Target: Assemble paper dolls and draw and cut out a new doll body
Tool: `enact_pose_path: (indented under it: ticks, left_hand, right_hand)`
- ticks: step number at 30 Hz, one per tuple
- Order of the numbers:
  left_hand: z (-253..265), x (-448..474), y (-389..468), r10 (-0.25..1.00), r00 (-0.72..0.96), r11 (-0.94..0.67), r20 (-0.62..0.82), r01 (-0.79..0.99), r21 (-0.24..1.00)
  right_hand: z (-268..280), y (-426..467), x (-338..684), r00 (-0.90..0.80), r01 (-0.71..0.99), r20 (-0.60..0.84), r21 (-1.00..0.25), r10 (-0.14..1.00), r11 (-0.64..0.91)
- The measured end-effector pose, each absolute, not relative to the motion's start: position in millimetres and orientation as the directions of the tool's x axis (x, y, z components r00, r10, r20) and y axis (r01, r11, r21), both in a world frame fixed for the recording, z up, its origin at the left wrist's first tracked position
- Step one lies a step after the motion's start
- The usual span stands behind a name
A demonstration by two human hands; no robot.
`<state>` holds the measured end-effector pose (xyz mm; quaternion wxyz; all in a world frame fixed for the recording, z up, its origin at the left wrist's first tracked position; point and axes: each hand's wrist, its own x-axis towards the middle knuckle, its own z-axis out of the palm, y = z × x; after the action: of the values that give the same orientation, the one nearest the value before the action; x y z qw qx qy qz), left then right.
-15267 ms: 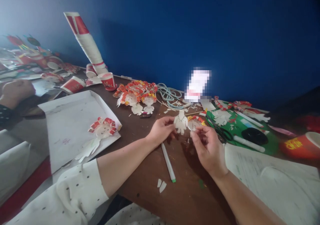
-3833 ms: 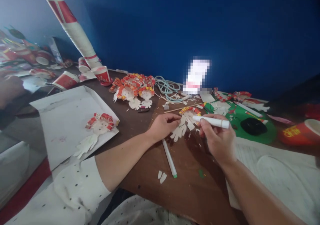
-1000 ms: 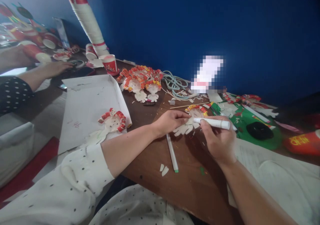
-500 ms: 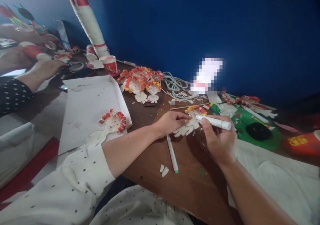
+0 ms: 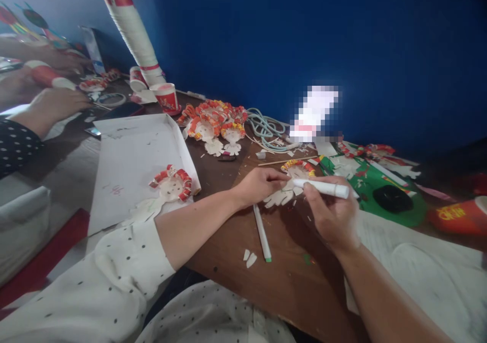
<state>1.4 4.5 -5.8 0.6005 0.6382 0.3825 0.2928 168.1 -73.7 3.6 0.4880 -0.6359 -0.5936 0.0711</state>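
A white marker (image 5: 325,188) is gripped in my right hand (image 5: 333,213), its tip pointing left onto a paper cutout figure (image 5: 282,196). That figure has a curled red and yellow rim at its top and fringed white paper below. My left hand (image 5: 258,184) pinches the figure's left edge, holding it on the brown table. Just under my left hand lies a second white marker (image 5: 262,234) with a green end. Small white paper scraps (image 5: 250,258) rest beside it. To the left, a similar red-rimmed cutout (image 5: 173,184) lies on a white box lid.
A white box lid (image 5: 133,150) stands left, with a pile of red-rimmed cutouts (image 5: 215,119) behind. A pale cable (image 5: 266,130), a leaning stack of paper cups (image 5: 135,38) and green sheet (image 5: 361,180) lie around. Another person's hand (image 5: 57,104) works at far left.
My right hand and the marker have shifted slightly left and down over the figure. My left hand stays in place. At far left, the other person's hand has moved a little left.
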Motion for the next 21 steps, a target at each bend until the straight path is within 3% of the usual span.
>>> enact_pose_path:
  ticks: [5, 8, 11, 16, 21]
  left_hand:
    - [-8, 2, 5, 0.843, 0.530, 0.038, -0.093, 0.114, 0.993]
    - [-11, 1, 8, 0.874, 0.473, 0.087, -0.113, 0.077, 0.993]
    - [-13, -1, 12, 0.922, 0.365, 0.129, -0.125, 0.013, 0.992]
    - [-15, -2, 16, 0.956, 0.277, 0.096, -0.092, 0.000, 0.995]
    - [-16, -3, 16, 0.966, 0.250, 0.066, -0.072, 0.033, 0.997]
  right_hand:
    - [5, -70, 167, 0.288, 0.742, 0.550, -0.646, 0.784, 0.180]
    - [5, -66, 175, 0.405, 0.664, 0.530, -0.731, 0.745, 0.159]
    - [9, -66, 186, 0.408, 0.519, 0.382, -0.845, 0.829, 0.134]
    - [15, -70, 193, 0.147, 0.366, 0.087, -0.930, 0.985, 0.027]
    - [15, -73, 188, -0.137, 0.431, -0.120, -0.901, 0.983, -0.050]
